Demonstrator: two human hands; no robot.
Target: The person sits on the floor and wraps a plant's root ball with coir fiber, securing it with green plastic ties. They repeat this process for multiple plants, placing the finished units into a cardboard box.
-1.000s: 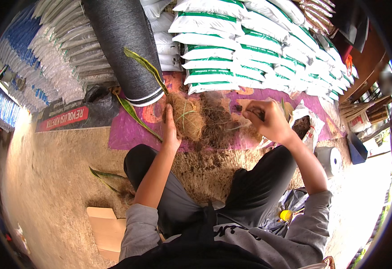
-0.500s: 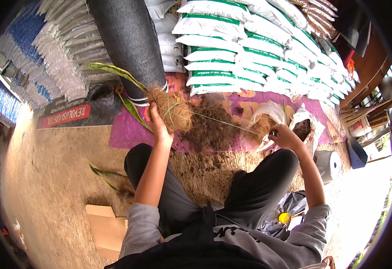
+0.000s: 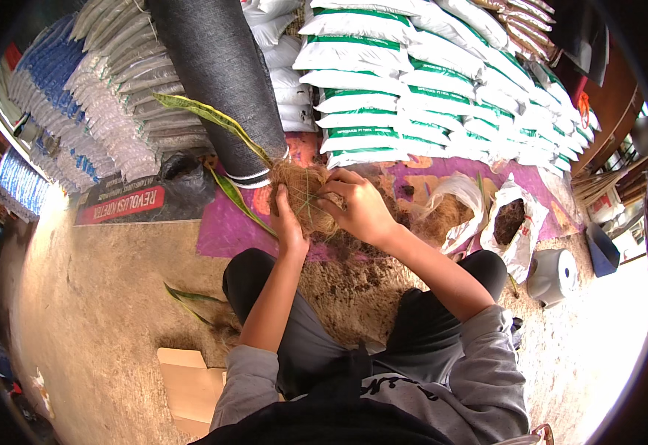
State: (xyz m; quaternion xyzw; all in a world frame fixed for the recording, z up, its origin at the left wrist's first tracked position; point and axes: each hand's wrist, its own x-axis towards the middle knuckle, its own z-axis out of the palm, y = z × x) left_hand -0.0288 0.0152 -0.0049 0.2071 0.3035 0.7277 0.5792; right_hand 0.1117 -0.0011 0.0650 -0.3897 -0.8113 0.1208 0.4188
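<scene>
A ball of brown coconut fibre [image 3: 299,178] is held up in front of me by my left hand [image 3: 291,226], whose fingers wrap its left and lower side. Out of the ball's left side grow long green snake plant leaves [image 3: 216,119] with yellow edges. Thin green string [image 3: 309,199] crosses over the fibre. My right hand [image 3: 363,210] is at the ball's right side, fingers bent and pinched together on the string; its loose end does not show.
Dark soil [image 3: 354,246] lies on a purple sheet [image 3: 224,230]. To the right are an open bag of fibre [image 3: 454,211], a white bag of soil [image 3: 509,222] and a grey-white roll-shaped container [image 3: 551,276]. Stacked sacks [image 3: 361,96] and a black roll [image 3: 216,74] stand behind. Another plant [image 3: 190,298] and cardboard [image 3: 190,386] lie left.
My right hand has come in from the far right, where it held the string stretched out, to the fibre ball. The ball stays in my left hand; the view has shifted slightly.
</scene>
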